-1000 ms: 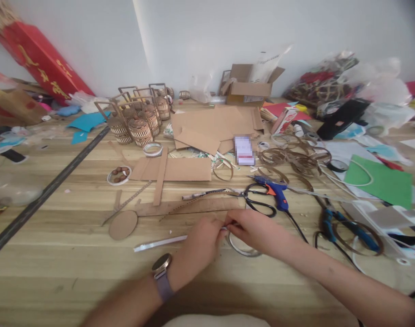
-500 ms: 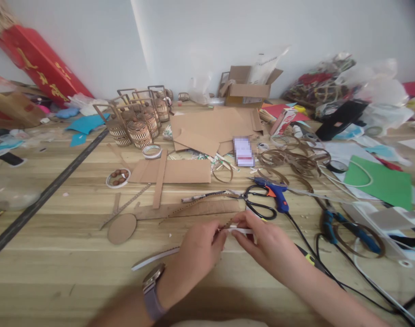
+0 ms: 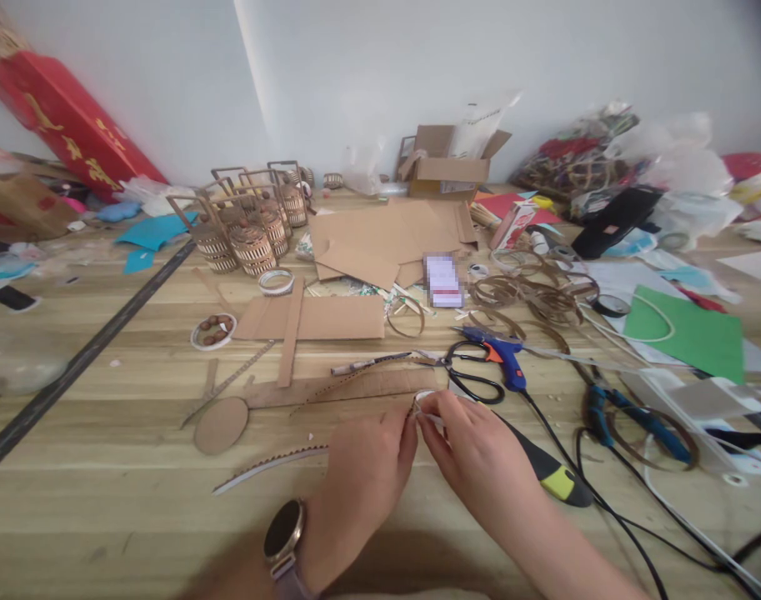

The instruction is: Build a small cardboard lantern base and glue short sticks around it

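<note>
My left hand (image 3: 371, 454), with a watch (image 3: 284, 531) on its wrist, is closed on a thin, notched cardboard strip (image 3: 271, 465). The strip's pale end sticks out to the left of that hand, over the wooden table. My right hand (image 3: 471, 442) meets the left one and pinches the other end of the strip, where a small white curve shows above the fingertips. What lies between the fingers is mostly hidden. Just beyond both hands lie a flat cardboard piece (image 3: 355, 387) and black-handled scissors (image 3: 477, 372). A round cardboard disc (image 3: 221, 425) rests to the left.
A blue glue gun (image 3: 511, 362) and blue-handled pliers (image 3: 652, 433) lie to the right with cables. A black and yellow-green tool handle (image 3: 558, 483) is partly under my right forearm. Farther back are small bamboo lanterns (image 3: 253, 247), cardboard sheets (image 3: 380, 229) and a phone (image 3: 443, 279).
The strip's left end reaches farther out to the left, and its right part now curls up above my right fingertips. More of the tool handle shows beside my right forearm.
</note>
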Tool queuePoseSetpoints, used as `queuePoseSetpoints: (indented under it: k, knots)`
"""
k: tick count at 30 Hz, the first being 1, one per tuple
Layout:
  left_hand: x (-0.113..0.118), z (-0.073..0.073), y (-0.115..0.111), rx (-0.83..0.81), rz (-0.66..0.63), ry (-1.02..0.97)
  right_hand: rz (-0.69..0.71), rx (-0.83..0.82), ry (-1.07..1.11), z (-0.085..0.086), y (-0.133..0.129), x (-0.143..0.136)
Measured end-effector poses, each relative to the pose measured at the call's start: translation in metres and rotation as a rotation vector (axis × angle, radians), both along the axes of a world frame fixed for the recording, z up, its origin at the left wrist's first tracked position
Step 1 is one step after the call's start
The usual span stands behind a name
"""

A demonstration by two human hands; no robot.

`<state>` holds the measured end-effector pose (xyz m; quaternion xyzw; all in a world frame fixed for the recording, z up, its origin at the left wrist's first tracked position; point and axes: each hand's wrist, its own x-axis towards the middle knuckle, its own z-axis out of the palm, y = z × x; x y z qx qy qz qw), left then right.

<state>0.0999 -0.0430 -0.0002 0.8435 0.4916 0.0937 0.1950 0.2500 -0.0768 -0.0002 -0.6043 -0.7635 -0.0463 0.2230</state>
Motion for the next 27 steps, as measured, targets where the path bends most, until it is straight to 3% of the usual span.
queuePoseSetpoints:
  k: [8,18,27]
  knots:
    - [0.0,0.003,0.0,-0.053,-0.007,0.016,0.005,0.107,0.033,0.0,-0.002,-0.009]
    - [-0.002,-0.004,0.0,-0.033,-0.026,-0.013,0.039,0.065,0.068,-0.006,-0.003,-0.012]
    - [-0.004,0.002,0.001,-0.038,-0.041,0.038,0.074,0.044,0.108,-0.015,-0.001,-0.01]
